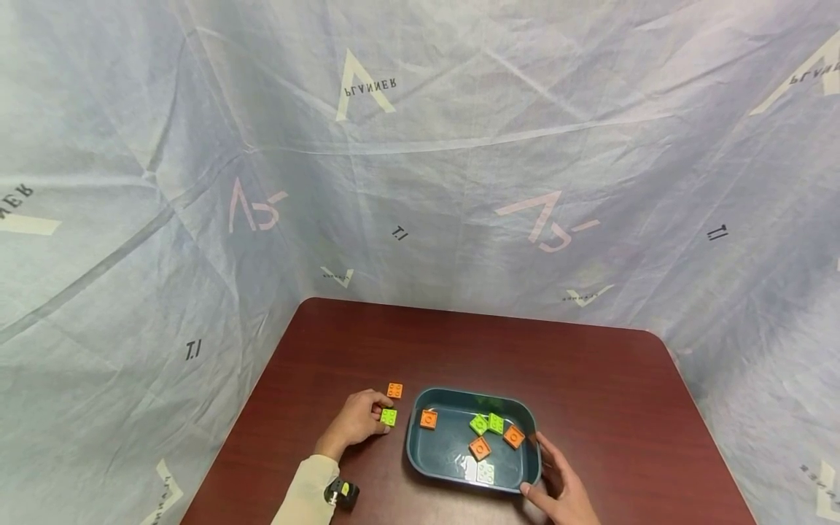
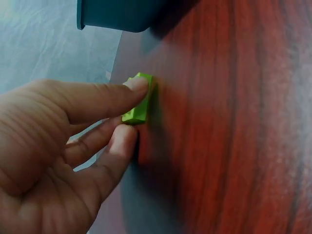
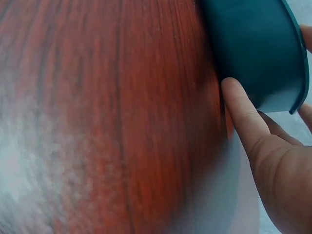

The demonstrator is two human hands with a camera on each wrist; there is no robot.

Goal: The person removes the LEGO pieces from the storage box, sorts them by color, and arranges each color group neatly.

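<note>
My left hand [image 1: 357, 421] pinches a green toy building block [image 1: 389, 417] between thumb and fingers, low over the table to the left of the tray. In the left wrist view the block [image 2: 143, 108] is edge-on, its studs turned toward the hand. Just beyond that hand an orange block [image 1: 394, 390] lies studs up on the table. My right hand [image 1: 560, 485] grips the right end of a dark teal tray [image 1: 420, 467], thumb at the near corner of the rim. In the right wrist view, one finger touches the tray's outer wall [image 3: 258, 53] near its base.
Inside the tray lie several blocks: an orange one [image 1: 429, 419] at the left, green ones [image 1: 496, 423] and more orange ones [image 1: 514, 437] toward the right, and a pale one [image 1: 485, 473] in glare. Printed grey cloth [image 1: 420, 182] hangs around the reddish-brown table [image 1: 590, 364].
</note>
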